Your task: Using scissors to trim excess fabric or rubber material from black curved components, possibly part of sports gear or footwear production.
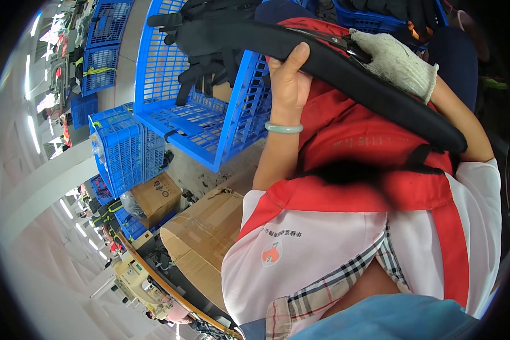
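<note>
Bare left hand (pixel 289 79) grips a black padded strap (pixel 345 73); gloved right hand (pixel 394 59) pinches scissors (pixel 345 42) just beyond its fingertips, above blue crates (pixel 209 113).

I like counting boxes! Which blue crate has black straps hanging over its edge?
The big tilted blue crate nearest the bare left hand. Black straps drape over it; the stacked crates farther left show none.

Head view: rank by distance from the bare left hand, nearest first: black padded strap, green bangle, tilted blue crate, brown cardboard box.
From the left hand:
1. Black padded strap, gripped in it.
2. Green bangle, on its wrist.
3. Tilted blue crate, left of it.
4. Brown cardboard box, lower left.
</note>
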`<state>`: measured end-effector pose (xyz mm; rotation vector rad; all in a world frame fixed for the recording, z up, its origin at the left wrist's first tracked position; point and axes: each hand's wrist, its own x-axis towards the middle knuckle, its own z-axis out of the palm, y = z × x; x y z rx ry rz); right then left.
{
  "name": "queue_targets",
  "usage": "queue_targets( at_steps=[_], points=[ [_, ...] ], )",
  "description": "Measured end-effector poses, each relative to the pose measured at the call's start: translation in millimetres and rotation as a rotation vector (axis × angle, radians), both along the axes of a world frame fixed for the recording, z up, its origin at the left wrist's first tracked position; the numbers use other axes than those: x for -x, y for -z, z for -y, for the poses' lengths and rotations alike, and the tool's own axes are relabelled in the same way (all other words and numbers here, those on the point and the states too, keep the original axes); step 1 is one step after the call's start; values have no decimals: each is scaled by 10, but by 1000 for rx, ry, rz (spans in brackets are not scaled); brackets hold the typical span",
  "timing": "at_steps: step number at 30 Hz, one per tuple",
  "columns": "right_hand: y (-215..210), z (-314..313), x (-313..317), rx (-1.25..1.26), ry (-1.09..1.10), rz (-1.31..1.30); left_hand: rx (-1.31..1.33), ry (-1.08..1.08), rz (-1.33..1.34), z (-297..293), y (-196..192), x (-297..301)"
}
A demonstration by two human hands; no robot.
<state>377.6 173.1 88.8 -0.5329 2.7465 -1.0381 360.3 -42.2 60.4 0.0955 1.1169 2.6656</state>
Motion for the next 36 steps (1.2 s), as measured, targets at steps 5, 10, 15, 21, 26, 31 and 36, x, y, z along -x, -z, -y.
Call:
queue_targets(
  at_steps=[5,10,15,21,26,31,36],
  points=[
    [10,40,-3,24,-25,127,-119,-43,75,175,-19,165],
    [139,1,21,-82,-26,-218,19,-102,-48,80,-87,171],
    [55,65,130,-134,-65,-305,31,-104,-87,94,-113,172],
    [71,88,181,-48,-40,-19,9,-85,-55,104,-60,171],
    [124,72,227,-48,-38,-116,-7,-46,-69,60,-72,173],
    [-29,71,243,-65,-83,-10,-9,-61,-51,64,-79,149],
    [-79,97,278,78,-128,-63,-14,-56,-63,25,-77,149]
  ],
)
